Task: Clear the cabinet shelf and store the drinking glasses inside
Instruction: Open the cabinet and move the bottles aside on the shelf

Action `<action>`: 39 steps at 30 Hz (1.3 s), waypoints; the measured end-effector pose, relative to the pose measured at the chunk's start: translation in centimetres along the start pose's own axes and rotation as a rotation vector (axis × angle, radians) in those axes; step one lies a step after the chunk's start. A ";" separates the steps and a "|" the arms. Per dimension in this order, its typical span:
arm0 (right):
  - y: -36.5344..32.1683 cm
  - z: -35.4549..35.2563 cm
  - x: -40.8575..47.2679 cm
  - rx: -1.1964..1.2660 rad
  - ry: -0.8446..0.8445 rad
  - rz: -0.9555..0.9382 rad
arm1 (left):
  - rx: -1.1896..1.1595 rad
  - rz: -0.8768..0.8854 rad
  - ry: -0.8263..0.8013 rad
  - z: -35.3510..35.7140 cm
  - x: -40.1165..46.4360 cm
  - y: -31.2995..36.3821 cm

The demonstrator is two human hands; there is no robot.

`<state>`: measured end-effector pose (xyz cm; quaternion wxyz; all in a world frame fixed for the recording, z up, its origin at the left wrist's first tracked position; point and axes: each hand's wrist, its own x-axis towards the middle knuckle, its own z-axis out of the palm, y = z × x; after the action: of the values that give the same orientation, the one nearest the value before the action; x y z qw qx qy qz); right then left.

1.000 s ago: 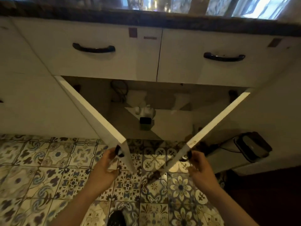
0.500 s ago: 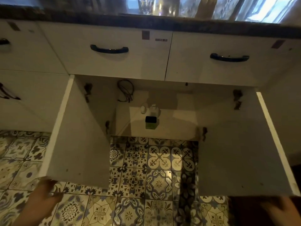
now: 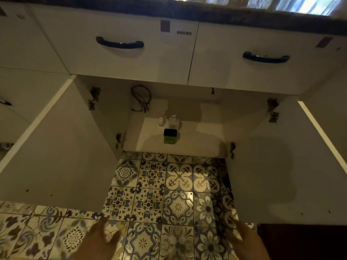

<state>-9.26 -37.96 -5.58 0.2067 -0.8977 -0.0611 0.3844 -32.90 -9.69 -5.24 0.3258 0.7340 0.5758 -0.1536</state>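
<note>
Under the counter, both cabinet doors stand wide open: left door [image 3: 56, 156] swung out to the left, right door [image 3: 281, 166] to the right, tiled floor [image 3: 169, 203] between them.

Your left hand [image 3: 99, 239] is at the bottom edge of view, blurred, fingers loosely spread, holding nothing. It sits just below the left door's lower corner; can't tell if it touches.

On the cabinet shelf [image 3: 202, 141], toward the middle-left and near the back edge: a small white bottle [image 3: 161, 121], a pale spray-type bottle [image 3: 174, 121] just beside it, and a green container with a black lid [image 3: 170, 136] in front of them, nearer the front edge. A loop of cable [image 3: 140, 98] hangs on the back wall above the shelf's left rear corner.

Those three need to come off first. They look like light plastic, rigid, likely not fragile. Grab the green one round its sides below the lid; take the bottles by the body, not the nozzle.

Drinking glasses: not clearly in view. Something shiny shows above the counter edge [image 3: 187, 14], too blurred to call. Expect glass to be slick and breakable, so wrap the wall mid-height rather than pinching the rim.

Your right hand [image 3: 246, 241] is bottom right, blurred, fingers open, empty, just below the right door's lower corner.
</note>
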 end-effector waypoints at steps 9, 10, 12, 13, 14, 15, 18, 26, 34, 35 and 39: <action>-15.8 -2.2 5.3 -0.372 0.064 -0.436 | 0.335 0.546 -0.085 1.6 2.9 18.6; -17.0 -3.0 5.8 -0.365 0.093 -0.452 | 0.327 0.587 -0.007 0.9 3.4 20.3; -18.8 -4.0 6.8 -0.352 0.185 -0.484 | 0.262 0.662 0.153 -0.4 4.4 23.0; -19.5 -4.5 7.2 -0.346 0.236 -0.501 | 0.229 0.686 0.218 -0.9 5.0 23.9; -19.9 -4.9 7.6 -0.341 0.284 -0.524 | 0.211 0.699 0.264 -1.3 5.5 24.8; -20.1 -5.1 8.0 -0.342 0.309 -0.542 | 0.210 0.702 0.294 -1.5 6.0 25.2; -19.7 -5.3 9.1 -0.354 0.298 -0.578 | 0.240 0.712 0.294 -1.4 7.2 25.2; -17.5 -1.3 17.8 -0.370 0.254 -0.521 | 0.254 0.655 0.193 3.9 16.5 22.5; -18.8 6.5 33.2 -0.399 0.186 -0.410 | 0.248 0.616 0.115 11.4 32.3 21.6; -19.0 7.2 35.2 -0.391 0.190 -0.394 | 0.244 0.623 0.111 12.1 34.2 21.4; -20.0 9.1 43.1 -0.328 0.176 -0.375 | 0.268 0.656 0.111 14.3 41.6 21.4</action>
<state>15.21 -5.34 -31.53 0.1306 -0.9221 -0.2697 0.2448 1.52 9.26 -34.40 0.2267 0.9232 0.3010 -0.0747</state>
